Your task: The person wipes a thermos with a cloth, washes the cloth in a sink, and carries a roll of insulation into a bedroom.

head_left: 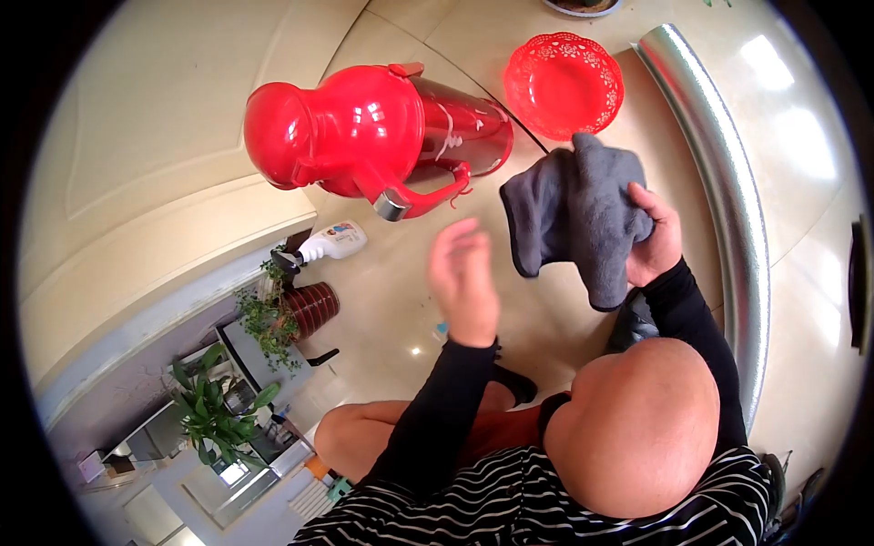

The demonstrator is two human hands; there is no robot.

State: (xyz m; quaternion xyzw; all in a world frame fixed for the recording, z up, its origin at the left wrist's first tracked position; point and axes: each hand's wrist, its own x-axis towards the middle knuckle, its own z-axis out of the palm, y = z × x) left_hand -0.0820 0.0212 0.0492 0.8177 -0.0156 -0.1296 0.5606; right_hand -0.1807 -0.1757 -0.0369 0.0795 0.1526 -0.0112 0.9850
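Note:
My right hand (654, 238) is closed round one side of a bunched dark grey cloth (596, 214), with folds hanging from it. To the left of the cloth, my left hand (464, 282) is in the air, blurred by motion, with its fingers loosely apart and nothing visible in them. Ahead of that hand is a large red thermos flask (364, 127) with a domed lid. Its handle faces my left hand, with a small gap between them.
A red lace-edged plastic bowl (564, 86) sits beyond the cloth. A long silvery roll (719, 182) lies along the right. At left are a white spray bottle (335, 240), a potted plant (311, 309), a leafy plant (218, 409) and a cream cabinet (164, 218). My knee (637, 428) is raised below.

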